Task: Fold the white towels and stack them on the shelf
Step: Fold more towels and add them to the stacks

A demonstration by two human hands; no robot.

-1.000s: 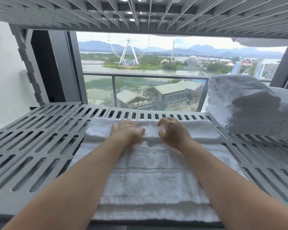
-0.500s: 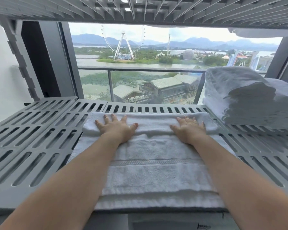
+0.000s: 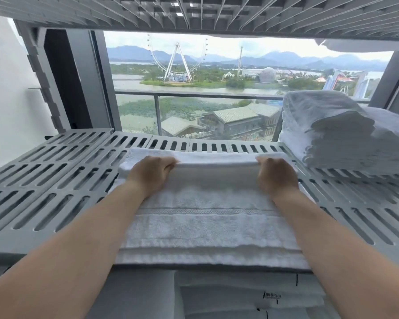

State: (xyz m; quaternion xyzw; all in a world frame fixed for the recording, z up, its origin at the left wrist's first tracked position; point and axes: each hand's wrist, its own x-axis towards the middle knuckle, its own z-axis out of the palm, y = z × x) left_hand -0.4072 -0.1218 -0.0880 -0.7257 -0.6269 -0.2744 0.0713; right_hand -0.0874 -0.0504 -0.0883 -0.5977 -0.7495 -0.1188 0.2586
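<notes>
Since half a second ago the flat palms have been lifted from the fold and the fingers curled. The left hand (image 3: 151, 173) and the right hand (image 3: 275, 174) are now clenched round the far folded edge of the white terry towel (image 3: 205, 226), one toward each end.

Nearest, below the shelf front, folded white linen with a small black label (image 3: 251, 295) is seen. Above it the towel is spread on the grey slotted plastic shelf (image 3: 44, 180), its near hem at the front lip and a woven band across its middle.

The step in hand is judged to be a fold toward the body. Both ends are best lifted together and kept level, so that the far edge is laid square on the near hem. All layers should be pinched as one, lest an inner layer slip, and the crease pressed flat afterwards.

Counted: two hands, one towel being folded, and one stack of folded white towels (image 3: 332, 134) farther back at the right on the same shelf, of perhaps nine or ten, the layers being too blurred for certainty. One grey slatted upper shelf (image 3: 194, 12) is overhead, and one glass window (image 3: 194, 88) lies beyond.
</notes>
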